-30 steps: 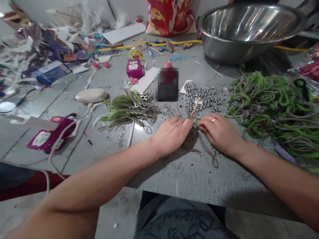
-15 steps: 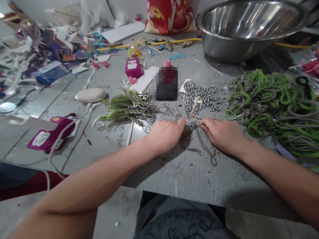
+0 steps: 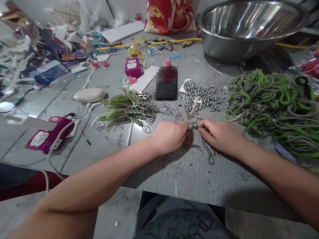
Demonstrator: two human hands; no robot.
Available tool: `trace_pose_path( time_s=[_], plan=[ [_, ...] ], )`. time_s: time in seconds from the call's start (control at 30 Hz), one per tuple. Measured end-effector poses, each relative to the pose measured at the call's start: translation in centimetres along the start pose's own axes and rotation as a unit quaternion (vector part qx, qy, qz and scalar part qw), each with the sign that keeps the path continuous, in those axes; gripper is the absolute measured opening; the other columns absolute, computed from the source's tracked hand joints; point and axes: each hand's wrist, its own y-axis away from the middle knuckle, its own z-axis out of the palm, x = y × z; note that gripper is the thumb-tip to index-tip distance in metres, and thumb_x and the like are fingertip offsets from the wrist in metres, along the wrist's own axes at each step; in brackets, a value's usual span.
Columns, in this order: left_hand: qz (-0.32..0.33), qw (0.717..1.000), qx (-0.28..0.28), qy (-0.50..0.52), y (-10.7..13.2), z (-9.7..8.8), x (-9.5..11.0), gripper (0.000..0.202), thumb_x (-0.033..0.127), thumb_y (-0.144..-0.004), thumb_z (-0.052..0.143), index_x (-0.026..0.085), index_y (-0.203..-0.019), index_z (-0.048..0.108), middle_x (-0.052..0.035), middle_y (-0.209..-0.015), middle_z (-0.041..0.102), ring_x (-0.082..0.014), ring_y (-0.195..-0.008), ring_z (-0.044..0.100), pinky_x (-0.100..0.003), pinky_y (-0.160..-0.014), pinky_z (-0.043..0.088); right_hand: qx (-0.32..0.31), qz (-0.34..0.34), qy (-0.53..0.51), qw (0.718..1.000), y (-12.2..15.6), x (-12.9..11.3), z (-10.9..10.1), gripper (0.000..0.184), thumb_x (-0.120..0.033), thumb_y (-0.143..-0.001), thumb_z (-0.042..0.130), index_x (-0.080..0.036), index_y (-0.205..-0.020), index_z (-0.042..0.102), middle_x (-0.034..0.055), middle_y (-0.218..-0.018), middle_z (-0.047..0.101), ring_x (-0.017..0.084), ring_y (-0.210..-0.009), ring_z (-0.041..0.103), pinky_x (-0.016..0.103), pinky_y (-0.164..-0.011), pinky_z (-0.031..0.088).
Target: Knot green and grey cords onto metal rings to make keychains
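My left hand (image 3: 171, 134) is closed in a pinch on a grey-green cord (image 3: 207, 153), close to its knot. From the other side my right hand (image 3: 216, 132) pinches the same cord, and a looped end hangs below onto the table. Between the hands a metal ring (image 3: 191, 120) lies at the knot, around the foot of a thin wooden stick (image 3: 194, 107) that stands tilted. Just beyond are many loose small metal rings (image 3: 203, 98) in a pile. The exact grip of the fingertips is partly hidden.
Left of my hands lies a bundle of green and grey cords with metal rings (image 3: 127, 108). A large heap of cords (image 3: 274, 106) lies right. Behind stand a steel bowl (image 3: 239, 48) and a red bag (image 3: 170, 16). Purple power sockets (image 3: 133, 68) and scraps (image 3: 54, 56) lie left.
My left hand has shifted slightly right, and both hands have come closer together at the knot. The hanging loop of cord has moved a little left.
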Motion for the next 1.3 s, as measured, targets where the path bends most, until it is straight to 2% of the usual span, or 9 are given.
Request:
trace_pose_path(
  time_s=[0.23, 0.4, 0.5, 0.57, 0.67, 0.9, 1.13, 1.3],
  plan=[
    [0.071, 0.996, -0.055, 0.010, 0.0, -1.4, -0.7, 0.025, 0.028, -0.083, 0.039, 0.018, -0.085, 0.061, -0.0039, -0.062, 0.062, -0.0178, -0.060, 0.060, -0.025, -0.048, 0.028, -0.065, -0.038, -0.013, 0.997, -0.1, 0.5, -0.9, 0.020, -0.033, -0.082, 0.040, -0.022, -0.081, 0.057, -0.0005, -0.057, 0.058, 0.015, -0.052, 0.049, 0.025, -0.049, 0.018],
    [0.079, 0.993, -0.082, 0.011, 0.0, -2.0, -0.8, 0.022, 0.025, -0.080, 0.042, 0.018, -0.082, 0.062, -0.0037, -0.062, 0.062, -0.0174, -0.060, 0.059, -0.024, -0.050, 0.031, -0.062, -0.060, -0.006, 0.996, -0.1, 0.5, -0.9, 0.017, -0.031, -0.080, 0.041, -0.022, -0.076, 0.056, -0.0008, -0.056, 0.059, 0.015, -0.051, 0.049, 0.025, -0.049, 0.018],
    [0.060, 0.996, -0.060, 0.001, 0.1, -1.8, -0.5, 0.029, 0.036, -0.085, 0.039, 0.017, -0.089, 0.061, -0.0047, -0.063, 0.062, -0.0194, -0.062, 0.061, -0.025, -0.052, 0.036, -0.029, -0.041, -0.008, 0.999, 0.1, 0.3, -0.5, 0.021, -0.036, -0.081, 0.042, -0.022, -0.083, 0.058, 0.0003, -0.056, 0.060, 0.016, -0.050, 0.052, 0.025, -0.048, 0.018],
    [0.038, 0.999, -0.032, -0.005, 0.2, -1.3, -0.2, 0.039, 0.043, -0.090, 0.030, 0.016, -0.097, 0.058, -0.0054, -0.064, 0.063, -0.0194, -0.062, 0.061, -0.026, -0.053, 0.038, 0.004, -0.017, -0.028, 0.999, 0.2, 0.3, -0.2, 0.029, -0.041, -0.083, 0.040, -0.021, -0.094, 0.057, 0.0008, -0.057, 0.062, 0.018, -0.051, 0.054, 0.025, -0.048, 0.020],
    [0.004, 1.000, -0.012, -0.019, 0.3, -0.7, 0.0, 0.040, 0.038, -0.093, 0.023, 0.015, -0.102, 0.055, -0.0057, -0.065, 0.064, -0.0181, -0.061, 0.062, -0.026, -0.054, 0.041, 0.032, 0.006, -0.047, 0.998, 0.1, 0.3, 0.2, 0.032, -0.042, -0.087, 0.036, -0.021, -0.099, 0.057, 0.0017, -0.060, 0.064, 0.018, -0.051, 0.056, 0.025, -0.049, 0.023],
    [-0.009, 0.998, -0.015, -0.054, 0.3, -0.4, -0.3, 0.032, 0.028, -0.089, 0.029, 0.016, -0.096, 0.058, -0.0080, -0.064, 0.064, -0.0246, -0.061, 0.063, -0.031, -0.052, 0.042, 0.009, 0.009, 0.001, 1.000, 0.0, 0.3, 0.2, 0.029, -0.036, -0.089, 0.035, -0.021, -0.091, 0.060, 0.0023, -0.059, 0.064, 0.017, -0.049, 0.053, 0.025, -0.047, 0.018],
    [-0.019, 0.999, -0.006, -0.042, 0.3, -0.5, -0.2, 0.032, 0.027, -0.087, 0.030, 0.016, -0.092, 0.060, -0.0082, -0.064, 0.065, -0.0246, -0.062, 0.064, -0.032, -0.053, 0.042, 0.009, 0.007, 0.005, 1.000, 0.1, 0.4, 0.1, 0.028, -0.035, -0.088, 0.035, -0.020, -0.087, 0.059, 0.0025, -0.060, 0.064, 0.017, -0.048, 0.052, 0.025, -0.047, 0.018],
    [-0.025, 1.000, 0.015, 0.005, 0.4, -0.4, 0.5, 0.044, 0.050, -0.087, 0.033, 0.016, -0.094, 0.060, -0.0076, -0.065, 0.065, -0.0234, -0.063, 0.063, -0.030, -0.054, 0.043, 0.025, 0.008, -0.034, 0.999, 0.2, 0.2, 0.0, 0.030, -0.044, -0.084, 0.041, -0.021, -0.090, 0.059, 0.0001, -0.053, 0.059, 0.017, -0.050, 0.053, 0.025, -0.048, 0.021]
  ],
)
